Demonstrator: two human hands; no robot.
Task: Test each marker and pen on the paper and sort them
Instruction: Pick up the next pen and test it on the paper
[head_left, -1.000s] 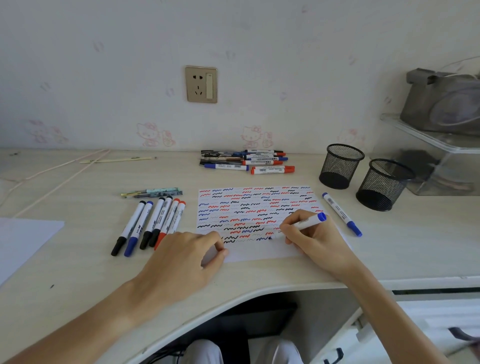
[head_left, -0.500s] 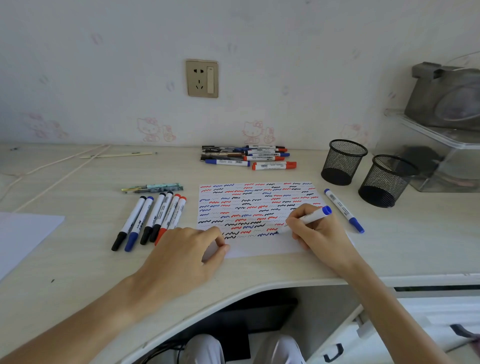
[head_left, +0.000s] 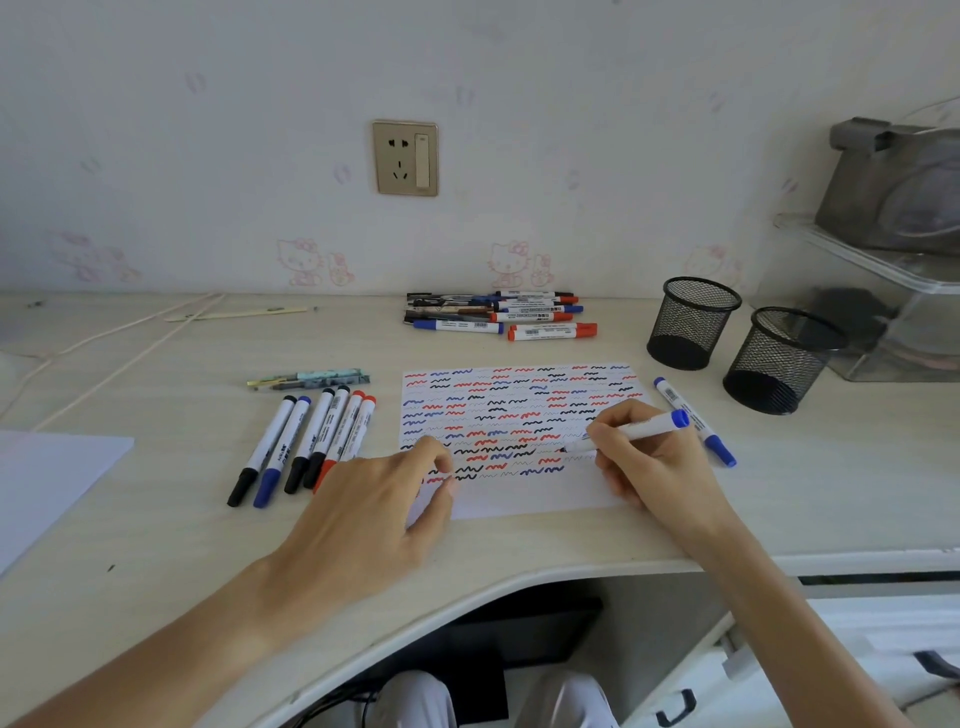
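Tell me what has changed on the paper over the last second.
The right hand has slid the blue marker to the right along the paper, its tip now further right on the same row. The grip is unchanged. The left hand still presses the paper's near left corner; the markers on the desk and both mesh cups stayed put.

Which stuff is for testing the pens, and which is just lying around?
For the job: marker in right hand; paper under left hand; marker row; marker pile; mesh cups.

Lying about: wall socket, cord, blank sheet.
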